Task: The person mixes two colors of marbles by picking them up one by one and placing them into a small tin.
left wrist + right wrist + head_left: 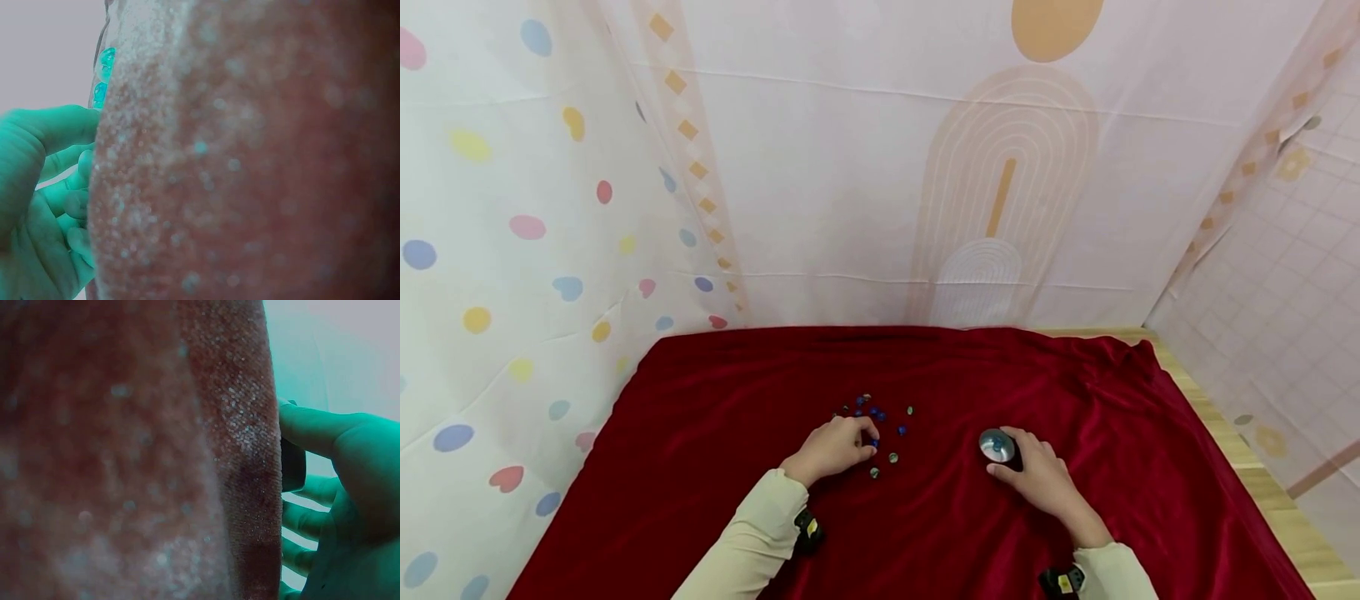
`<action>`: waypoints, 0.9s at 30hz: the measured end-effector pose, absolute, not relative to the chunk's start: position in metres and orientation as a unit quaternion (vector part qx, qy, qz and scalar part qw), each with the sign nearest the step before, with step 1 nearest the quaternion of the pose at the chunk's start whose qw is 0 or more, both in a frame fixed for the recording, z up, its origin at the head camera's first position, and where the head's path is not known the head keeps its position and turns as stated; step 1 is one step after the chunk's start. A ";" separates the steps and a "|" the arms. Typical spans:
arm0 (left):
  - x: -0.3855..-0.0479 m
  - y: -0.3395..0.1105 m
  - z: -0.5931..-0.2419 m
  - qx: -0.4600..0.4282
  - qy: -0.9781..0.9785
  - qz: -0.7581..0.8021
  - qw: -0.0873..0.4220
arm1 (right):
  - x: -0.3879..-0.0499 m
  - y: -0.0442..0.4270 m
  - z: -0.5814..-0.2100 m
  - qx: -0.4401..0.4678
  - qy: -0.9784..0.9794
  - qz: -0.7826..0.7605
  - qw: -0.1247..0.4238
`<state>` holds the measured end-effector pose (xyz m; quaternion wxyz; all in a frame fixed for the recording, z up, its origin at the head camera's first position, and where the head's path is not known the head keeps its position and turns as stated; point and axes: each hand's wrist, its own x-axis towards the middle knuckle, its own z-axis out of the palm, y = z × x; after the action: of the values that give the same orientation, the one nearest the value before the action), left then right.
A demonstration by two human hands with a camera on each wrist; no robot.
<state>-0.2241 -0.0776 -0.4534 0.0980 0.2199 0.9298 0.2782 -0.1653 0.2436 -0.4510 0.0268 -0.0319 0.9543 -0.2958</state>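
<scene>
Several small glass marbles, some blue [902,431] and some clear with coloured swirls [892,457], lie scattered on the red cloth. At their near left edge my left hand [831,450] pinches a blue marble [875,443] between thumb and forefinger. Cloth covers those fingertips in the left wrist view, where other marbles [100,94] show beyond the hand. To the right, my right hand [1043,475] grips a dark cup-like vessel [997,446] with a shiny metallic round top. Its dark side [294,464] shows between thumb and fingers in the right wrist view.
Dark red velvety cloth [737,408] covers the table, with folds towards the right. A wooden table edge [1247,479] is exposed along the right. Patterned curtains [820,183] hang behind and at both sides.
</scene>
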 end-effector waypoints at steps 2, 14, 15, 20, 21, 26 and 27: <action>-0.224 -0.077 -0.453 0.219 0.931 0.276 0.096 | -0.165 0.243 -0.451 -0.033 0.955 -0.295 0.025; -0.225 -0.074 -0.450 0.230 0.933 0.264 0.083 | -0.166 0.243 -0.451 -0.033 0.956 -0.292 0.020; -0.225 -0.073 -0.450 0.231 0.933 0.264 0.081 | -0.166 0.243 -0.451 -0.034 0.956 -0.292 0.019; -0.224 -0.071 -0.446 0.230 0.933 0.266 0.075 | -0.166 0.243 -0.451 -0.032 0.956 -0.289 0.018; -0.224 -0.071 -0.445 0.231 0.933 0.267 0.072 | -0.166 0.243 -0.452 -0.031 0.957 -0.288 0.020; -0.223 -0.067 -0.441 0.232 0.930 0.278 0.063 | -0.166 0.243 -0.452 -0.030 0.957 -0.288 0.024; -0.223 -0.067 -0.441 0.233 0.929 0.280 0.062 | -0.167 0.243 -0.452 -0.029 0.957 -0.288 0.024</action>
<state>-0.2227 -0.0666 -0.4407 0.0620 0.2332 0.9293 0.2797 -0.1666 0.2428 -0.4524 0.0242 -0.0291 0.9569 -0.2881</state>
